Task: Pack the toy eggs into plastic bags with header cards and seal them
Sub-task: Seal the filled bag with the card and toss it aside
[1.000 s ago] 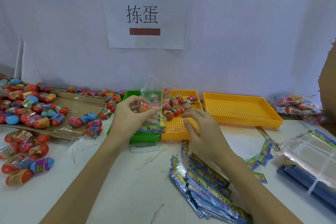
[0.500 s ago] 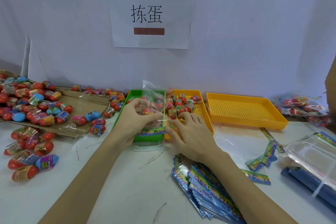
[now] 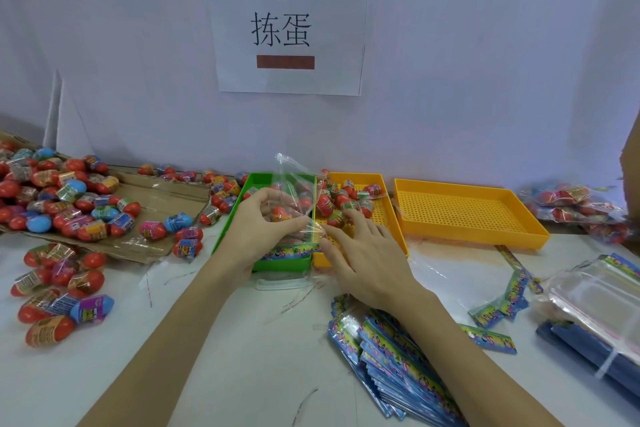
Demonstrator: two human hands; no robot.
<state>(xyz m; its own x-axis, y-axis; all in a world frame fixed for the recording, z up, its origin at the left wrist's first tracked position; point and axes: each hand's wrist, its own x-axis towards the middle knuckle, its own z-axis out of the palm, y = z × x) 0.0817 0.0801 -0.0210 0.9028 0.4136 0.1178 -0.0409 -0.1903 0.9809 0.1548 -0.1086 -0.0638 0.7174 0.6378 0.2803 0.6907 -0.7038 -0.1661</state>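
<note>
A clear plastic bag [image 3: 294, 191] with toy eggs inside stands in the green tray [image 3: 258, 184]. Its colourful header card [image 3: 294, 250] lies along the tray's near edge. My left hand [image 3: 263, 229] grips the bag from the left, fingers curled round it. My right hand [image 3: 367, 256] touches the bag's right edge with its thumb and forefinger, the other fingers spread over the yellow tray [image 3: 384, 218] that holds several wrapped eggs [image 3: 341, 201]. A big heap of loose toy eggs [image 3: 65, 198] lies on cardboard at the left.
A second yellow tray [image 3: 464, 211] stands to the right. A fanned stack of bags with header cards [image 3: 391, 357] lies under my right forearm. Loose header cards [image 3: 498, 308], clear bags [image 3: 599, 302] and filled packs [image 3: 575, 208] are at the right. More eggs [image 3: 59, 291] lie near left.
My right hand moved left from the yellow tray to the bag's right edge. My left hand kept hold of the bag and lowered it slightly into the green tray.
</note>
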